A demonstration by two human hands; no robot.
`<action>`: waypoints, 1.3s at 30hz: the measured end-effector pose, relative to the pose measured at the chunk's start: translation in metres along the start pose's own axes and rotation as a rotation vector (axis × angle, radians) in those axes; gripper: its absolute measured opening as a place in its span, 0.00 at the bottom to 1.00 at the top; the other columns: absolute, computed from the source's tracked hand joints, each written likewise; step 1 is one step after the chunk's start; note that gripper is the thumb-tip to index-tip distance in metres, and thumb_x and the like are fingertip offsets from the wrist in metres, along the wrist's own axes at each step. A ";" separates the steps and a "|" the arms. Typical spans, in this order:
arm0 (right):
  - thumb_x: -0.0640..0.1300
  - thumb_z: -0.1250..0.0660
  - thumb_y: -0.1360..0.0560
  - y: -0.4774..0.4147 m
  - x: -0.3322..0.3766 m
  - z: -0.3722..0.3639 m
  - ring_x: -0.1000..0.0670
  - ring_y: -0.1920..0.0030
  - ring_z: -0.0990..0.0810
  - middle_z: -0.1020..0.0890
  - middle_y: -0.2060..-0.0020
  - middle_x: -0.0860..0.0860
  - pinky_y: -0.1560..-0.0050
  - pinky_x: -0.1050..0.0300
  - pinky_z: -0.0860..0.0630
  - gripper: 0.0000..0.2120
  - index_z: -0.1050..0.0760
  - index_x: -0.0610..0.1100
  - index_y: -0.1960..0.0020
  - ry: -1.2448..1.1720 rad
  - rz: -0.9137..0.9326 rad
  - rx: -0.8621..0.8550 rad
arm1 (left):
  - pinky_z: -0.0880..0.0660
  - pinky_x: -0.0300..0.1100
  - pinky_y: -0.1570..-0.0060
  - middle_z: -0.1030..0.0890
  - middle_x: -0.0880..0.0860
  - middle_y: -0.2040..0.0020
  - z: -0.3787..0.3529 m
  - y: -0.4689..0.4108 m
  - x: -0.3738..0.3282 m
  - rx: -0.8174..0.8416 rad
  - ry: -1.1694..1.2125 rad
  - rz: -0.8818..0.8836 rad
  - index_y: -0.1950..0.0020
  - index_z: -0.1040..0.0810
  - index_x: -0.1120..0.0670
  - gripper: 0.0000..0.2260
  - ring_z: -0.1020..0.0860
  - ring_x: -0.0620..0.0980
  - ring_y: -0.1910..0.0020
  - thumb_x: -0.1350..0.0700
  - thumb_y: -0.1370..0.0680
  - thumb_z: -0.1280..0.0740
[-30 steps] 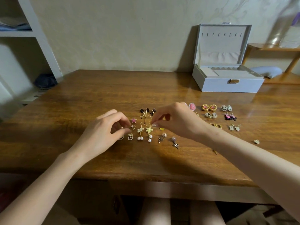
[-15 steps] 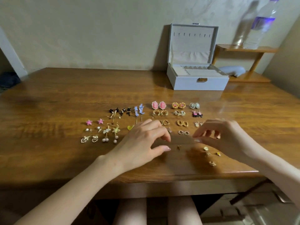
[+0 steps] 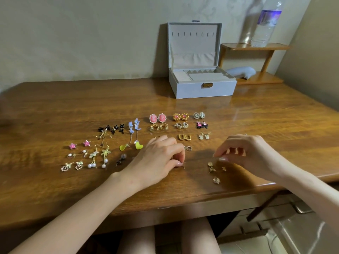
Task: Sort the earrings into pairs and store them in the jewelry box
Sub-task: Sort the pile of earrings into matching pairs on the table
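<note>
Several earring pairs lie in rows on the wooden table [image 3: 73, 189]: pink ovals [image 3: 157, 118], gold rounds [image 3: 180, 116], blue flowers [image 3: 134, 127], pink stars [image 3: 79, 144], yellow hearts [image 3: 131, 146]. My left hand [image 3: 159, 158] pinches a small pin-backed earring [image 3: 183, 165] against the tabletop. My right hand [image 3: 247, 154] hovers with curled fingers, thumb and forefinger close together just above several loose gold earrings [image 3: 212, 169]; whether they pinch one is unclear. The grey jewelry box [image 3: 201, 89] stands with its lid up at the back of the table.
A small wooden shelf [image 3: 256, 46] with a water bottle [image 3: 266, 24] stands right of the box, a grey object [image 3: 242, 72] beneath it. The table's front edge runs just below the loose earrings. A drawer handle [image 3: 302, 209] shows at lower right.
The view has swung to the right. Both hands left the flower and pearl earrings at the left and moved right; the left hand now pinches a small earring near the loose gold ones.
</note>
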State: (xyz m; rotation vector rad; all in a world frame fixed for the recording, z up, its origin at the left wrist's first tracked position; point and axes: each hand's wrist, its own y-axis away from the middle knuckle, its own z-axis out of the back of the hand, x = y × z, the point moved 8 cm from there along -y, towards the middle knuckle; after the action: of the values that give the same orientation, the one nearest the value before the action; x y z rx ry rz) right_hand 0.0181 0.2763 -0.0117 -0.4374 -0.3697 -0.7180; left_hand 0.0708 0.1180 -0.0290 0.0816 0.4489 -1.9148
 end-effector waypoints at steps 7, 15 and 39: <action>0.45 0.26 0.32 -0.005 0.004 -0.013 0.57 0.58 0.24 0.20 0.62 0.59 0.60 0.73 0.33 0.04 0.17 0.52 0.58 -0.035 0.067 0.047 | 0.37 0.36 0.44 0.29 0.41 0.53 -0.007 -0.008 -0.010 0.068 0.036 -0.075 0.47 0.25 0.45 0.06 0.33 0.37 0.52 0.53 0.23 0.35; 0.43 0.27 0.30 -0.014 -0.002 -0.015 0.58 0.63 0.24 0.19 0.65 0.58 0.63 0.69 0.31 0.02 0.18 0.49 0.61 -0.146 -0.056 0.050 | 0.35 0.38 0.49 0.27 0.42 0.58 -0.009 -0.017 -0.011 0.022 0.076 -0.030 0.56 0.24 0.50 0.03 0.31 0.41 0.56 0.53 0.26 0.32; 0.41 0.26 0.31 -0.036 -0.003 -0.018 0.65 0.65 0.27 0.17 0.62 0.54 0.64 0.72 0.32 0.03 0.16 0.47 0.58 -0.079 -0.059 0.166 | 0.35 0.39 0.51 0.26 0.43 0.55 0.001 -0.018 -0.002 0.006 0.065 -0.043 0.53 0.22 0.48 0.05 0.31 0.43 0.54 0.54 0.28 0.29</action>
State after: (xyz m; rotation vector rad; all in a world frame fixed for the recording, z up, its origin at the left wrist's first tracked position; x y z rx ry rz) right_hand -0.0056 0.2450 -0.0189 -0.2993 -0.5146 -0.7225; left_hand 0.0557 0.1252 -0.0227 0.1398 0.4922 -1.9598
